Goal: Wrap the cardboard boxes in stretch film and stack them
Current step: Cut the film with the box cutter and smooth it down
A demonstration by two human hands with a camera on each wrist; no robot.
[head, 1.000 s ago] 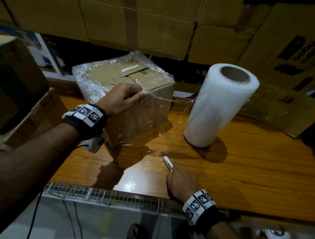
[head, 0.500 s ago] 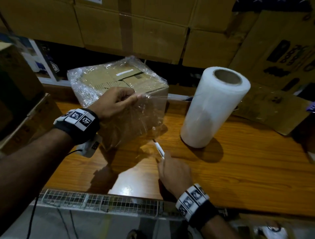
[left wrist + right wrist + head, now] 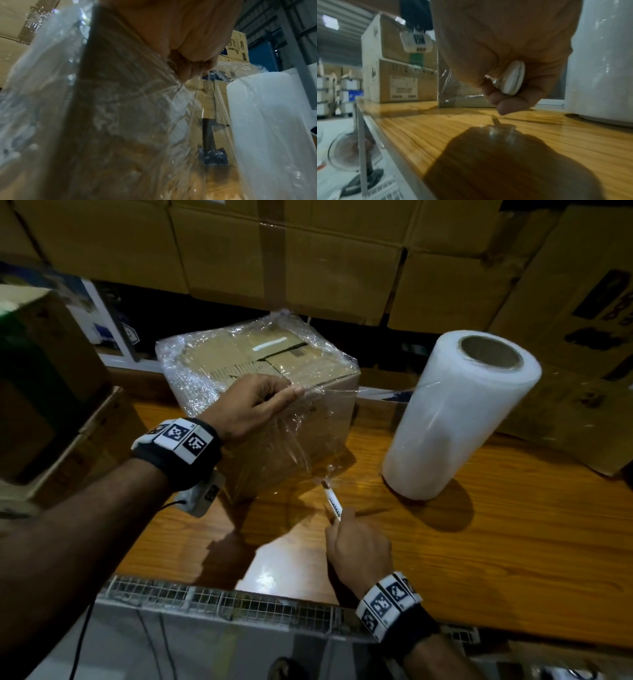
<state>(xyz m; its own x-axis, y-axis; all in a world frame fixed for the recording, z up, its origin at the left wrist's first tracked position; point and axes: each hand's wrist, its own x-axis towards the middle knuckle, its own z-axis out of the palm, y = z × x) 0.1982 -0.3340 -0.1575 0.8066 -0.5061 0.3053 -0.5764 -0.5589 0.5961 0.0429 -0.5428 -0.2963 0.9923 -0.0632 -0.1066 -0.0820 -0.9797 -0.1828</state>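
While the stretch film (image 3: pixel 301 436) is pinched taut by the left hand (image 3: pixel 250 402) atop the wrapped box (image 3: pixel 260 364), a cutter (image 3: pixel 332 501) is clenched in the right hand (image 3: pixel 359 553); slack risks a ragged tear, or a nicked box.

1. The place looks like a warehouse or a packing room.
2. Big cartons (image 3: pixel 291 258) are stacked in a wall behind the wooden table (image 3: pixel 496 559), and more cartons (image 3: pixel 399 63) stand at its left end.
3. A large roll of stretch film (image 3: pixel 459 419) stands upright on the table, which fits packing work.
4. The right wrist view shows a long hall on the left with a high ridged roof (image 3: pixel 342 20) and stacks of white crates (image 3: pixel 325 94).
5. The left wrist view shows a steel column (image 3: pixel 295 44) and a blue shutter door (image 3: pixel 262 56).
6. A fan (image 3: pixel 351 151) stands on the floor below the table.
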